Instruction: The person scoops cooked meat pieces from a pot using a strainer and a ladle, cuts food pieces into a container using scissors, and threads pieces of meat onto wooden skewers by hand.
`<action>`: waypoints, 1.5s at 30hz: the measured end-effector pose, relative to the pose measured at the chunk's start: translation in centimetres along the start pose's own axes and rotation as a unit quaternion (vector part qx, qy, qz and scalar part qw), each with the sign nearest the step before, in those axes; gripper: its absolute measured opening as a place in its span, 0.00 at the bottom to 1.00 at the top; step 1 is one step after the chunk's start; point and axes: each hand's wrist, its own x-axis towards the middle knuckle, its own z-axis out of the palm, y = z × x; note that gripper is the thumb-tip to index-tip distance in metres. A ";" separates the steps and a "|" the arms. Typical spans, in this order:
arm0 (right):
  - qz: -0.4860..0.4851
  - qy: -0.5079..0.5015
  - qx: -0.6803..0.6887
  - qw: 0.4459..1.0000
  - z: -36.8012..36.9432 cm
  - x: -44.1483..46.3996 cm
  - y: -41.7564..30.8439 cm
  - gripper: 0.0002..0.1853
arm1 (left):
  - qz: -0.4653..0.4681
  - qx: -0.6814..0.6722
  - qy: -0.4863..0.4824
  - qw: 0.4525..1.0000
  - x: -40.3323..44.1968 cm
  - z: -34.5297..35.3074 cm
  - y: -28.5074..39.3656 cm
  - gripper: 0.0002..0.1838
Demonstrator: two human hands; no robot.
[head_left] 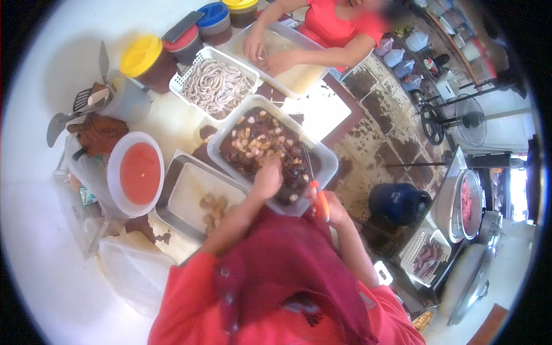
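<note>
Right fingers (318, 201) are closed round orange-handled scissors (315, 185); left fingers (272, 163), spread unclear, dip into glossy dark pieces (294, 168) and pale cubes (254, 148) in a translucent tub (328, 160) by the desk's (168, 123) right edge.

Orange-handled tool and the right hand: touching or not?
Touching. The head view shows the right hand gripping the orange-handled tool by its handle.

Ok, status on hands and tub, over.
Left hand in tub, at dark mix with pale chunks. Right hand gripping orange-handled tool. Nothing seen blocking; co-worker's hands at separate tray.
</note>
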 end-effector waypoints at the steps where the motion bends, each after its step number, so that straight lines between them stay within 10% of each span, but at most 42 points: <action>1: 0.000 -0.002 -0.014 1.000 0.0 0.1 0.0 0.28 | 0.001 -0.012 -0.010 1.000 0.1 0.3 -0.4 0.09; 4: 0.002 -0.006 -0.041 0.999 0.3 -0.4 -0.9 0.29 | -0.155 -0.242 -0.025 0.958 0.6 -1.6 0.9 0.09; 6: 0.013 -0.013 -0.041 0.999 0.7 -0.6 -1.2 0.30 | -0.261 -0.506 -0.050 0.821 0.5 -3.1 0.7 0.10; 9: 0.028 -0.040 -0.108 0.993 1.4 0.1 -1.5 0.30 | -0.232 -0.616 -0.021 0.753 0.8 -5.0 0.9 0.10; 29: 0.042 -0.126 -0.165 0.977 2.1 1.4 -0.5 0.32 | -0.208 -0.510 -0.010 0.834 -0.7 -6.8 2.6 0.09; 40: -0.031 0.057 -0.105 0.992 0.7 0.2 -1.3 0.27 | -0.165 -0.439 -0.020 0.883 -2.1 -7.8 0.3 0.19; 45: -0.137 0.213 -0.143 0.957 -2.1 1.3 -0.6 0.23 | -0.196 -0.262 0.197 0.924 -4.3 -12.6 -1.0 0.27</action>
